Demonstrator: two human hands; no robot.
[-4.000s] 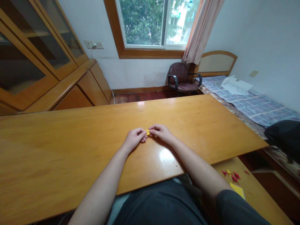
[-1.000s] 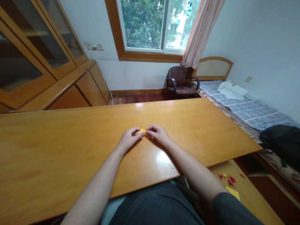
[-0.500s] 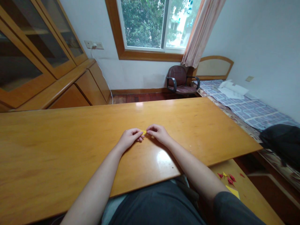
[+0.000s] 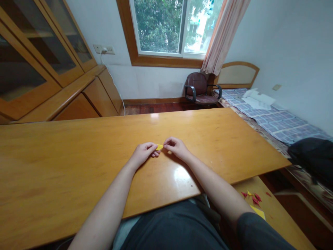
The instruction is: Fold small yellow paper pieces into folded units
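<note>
A small folded piece of yellow paper sits between my two hands, just above the wooden table. My left hand pinches its left end with curled fingers. My right hand pinches its right end the same way. Both wrists rest on the tabletop near its middle. Most of the paper is hidden by my fingertips.
Low at the right, a wooden stool holds small red folded pieces and a yellow sheet. Cabinets line the left wall. An armchair and a bed stand beyond the table.
Both hands have stayed at the same spot, working the yellow paper; it was tilted up a second ago and is now pressed flatter between the fingertips.
</note>
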